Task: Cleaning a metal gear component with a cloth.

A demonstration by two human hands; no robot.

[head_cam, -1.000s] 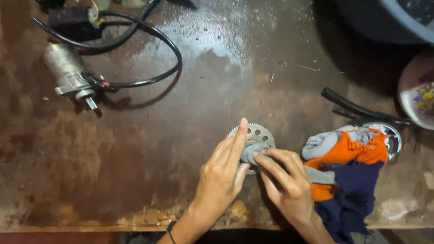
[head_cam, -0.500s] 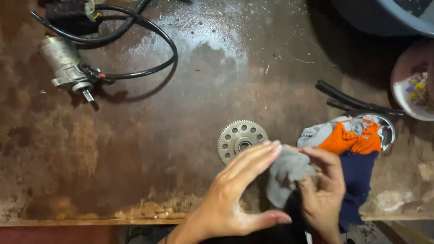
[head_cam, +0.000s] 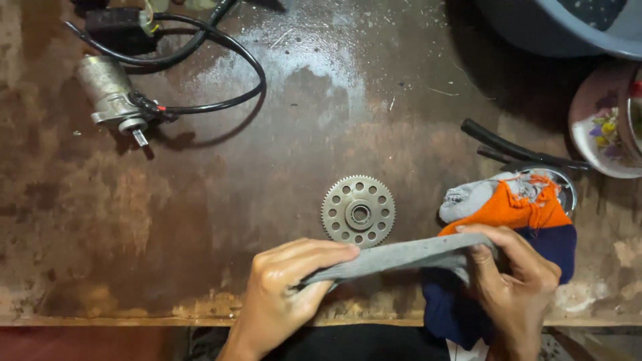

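Note:
A round toothed metal gear with a ring of holes lies flat on the rusty brown workbench. Just in front of it, my left hand and my right hand stretch a grey strip of cloth between them, each pinching one end. The strip is part of an orange, grey and navy rag bunched at the right, near my right hand. Neither hand touches the gear.
A small starter motor with black cables lies at the back left. Black hoses and a round metal part lie behind the rag. A flowered bowl and a blue-grey basin stand at the back right.
My hands have come off the gear, which now lies bare on the bench. They picked up the grey cloth and pulled it out taut between them.

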